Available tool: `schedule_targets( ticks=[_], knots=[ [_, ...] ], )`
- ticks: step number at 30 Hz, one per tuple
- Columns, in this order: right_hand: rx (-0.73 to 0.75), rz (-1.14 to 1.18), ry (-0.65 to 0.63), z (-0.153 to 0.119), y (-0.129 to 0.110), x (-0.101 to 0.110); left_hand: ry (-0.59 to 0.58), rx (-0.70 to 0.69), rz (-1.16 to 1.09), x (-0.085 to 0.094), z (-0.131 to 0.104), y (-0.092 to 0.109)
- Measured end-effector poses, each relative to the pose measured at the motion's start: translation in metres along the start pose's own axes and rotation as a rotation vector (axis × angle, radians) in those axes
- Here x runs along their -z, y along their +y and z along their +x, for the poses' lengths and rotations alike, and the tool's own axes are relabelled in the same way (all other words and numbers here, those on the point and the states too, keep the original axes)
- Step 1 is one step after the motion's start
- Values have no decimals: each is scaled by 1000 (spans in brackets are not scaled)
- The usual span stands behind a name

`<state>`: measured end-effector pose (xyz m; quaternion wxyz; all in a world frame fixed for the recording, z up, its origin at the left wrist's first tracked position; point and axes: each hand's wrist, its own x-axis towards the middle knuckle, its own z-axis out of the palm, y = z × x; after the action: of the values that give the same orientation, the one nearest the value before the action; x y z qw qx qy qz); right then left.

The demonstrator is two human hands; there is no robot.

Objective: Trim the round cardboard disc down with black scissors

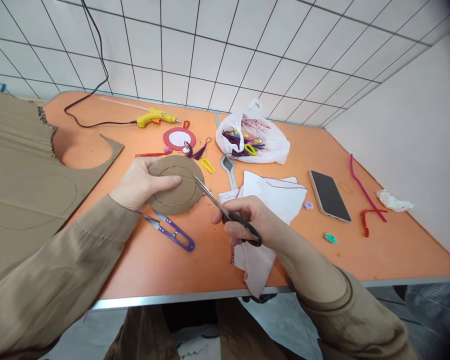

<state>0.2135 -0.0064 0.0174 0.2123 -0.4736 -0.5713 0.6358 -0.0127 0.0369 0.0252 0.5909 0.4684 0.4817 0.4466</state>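
My left hand [144, 184] grips a round cardboard disc [187, 197] by its left side, thumb on top. A smaller circle is marked or cut on the disc's face. In my right hand [247, 220] is a pair of scissors [213, 198] with black handles; the blades look closed, their tips on the disc's right part. Purple thread snips [176, 236] lie on the table just below the disc. Under and beside my right hand spreads a white cloth [275, 192] with dark red stitched edges.
Cut cardboard [26, 180] covers the left side. Behind the disc lie a yellow glue gun [155, 118], a red-rimmed circle [168, 140] and tassels [202, 150]. A plastic bag [273, 145] of trimmings stands near the tiled wall. To the right are a phone [329, 195] and pipe cleaners [363, 185].
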Motion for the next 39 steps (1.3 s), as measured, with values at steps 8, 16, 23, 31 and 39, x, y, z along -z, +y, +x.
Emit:
schedule_targets(
  ticks=[8, 16, 23, 31, 39],
  knots=[
    [-17, -27, 7, -3, -8, -1, -11, -2, -37, 0, 0, -1],
    [3, -57, 46, -4, -7, -1, 24, 94, -127, -4, -2, 0],
    [5, -95, 102, -3, -5, -5, 25, 136, -164, -3, 1, -2],
    [5, -92, 38, -2, -4, -1, 12, 79, -192, 1, 4, -5],
    [162, 42, -137, -6, 2, 9, 6, 38, -202, 5, 6, -6]
  ],
)
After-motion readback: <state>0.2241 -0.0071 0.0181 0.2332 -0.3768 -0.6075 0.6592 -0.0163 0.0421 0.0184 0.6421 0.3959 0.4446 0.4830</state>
